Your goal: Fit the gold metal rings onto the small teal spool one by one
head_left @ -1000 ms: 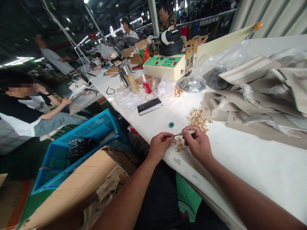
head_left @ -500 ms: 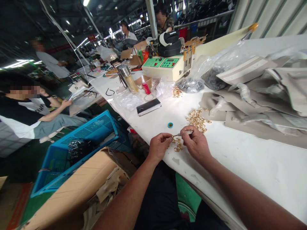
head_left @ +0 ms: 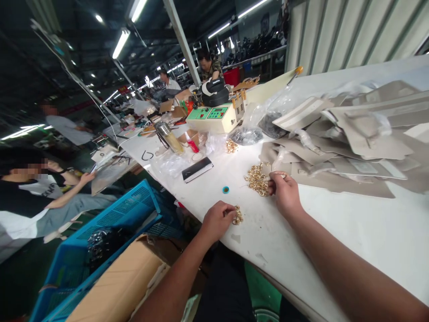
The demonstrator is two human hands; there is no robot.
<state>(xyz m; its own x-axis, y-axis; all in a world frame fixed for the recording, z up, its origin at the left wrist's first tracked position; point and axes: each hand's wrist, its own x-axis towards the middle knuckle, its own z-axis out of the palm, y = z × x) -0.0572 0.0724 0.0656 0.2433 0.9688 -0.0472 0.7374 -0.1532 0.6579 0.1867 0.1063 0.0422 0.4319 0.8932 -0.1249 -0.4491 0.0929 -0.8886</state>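
Note:
My left hand (head_left: 217, 220) rests at the near edge of the white table (head_left: 351, 237), fingers curled, pinching at a small cluster of gold metal rings (head_left: 237, 216). My right hand (head_left: 284, 191) lies farther in, fingers closed at the near side of a larger pile of gold rings (head_left: 256, 178); a thin pale tool shows at its fingertips. A small blue cap (head_left: 225, 190) sits between the two piles.
Beige leather pieces (head_left: 338, 147) heap at the right. A black case (head_left: 197, 168), a steel flask (head_left: 169, 136), a red bottle (head_left: 192, 145) and a cream control box (head_left: 214, 118) stand farther back. A blue crate (head_left: 110, 228) and cardboard box (head_left: 124, 286) sit left below. Other people work behind.
My hands were together over the small cluster; now they are apart. The right hand has reached out to the larger pile. The view has tilted upward.

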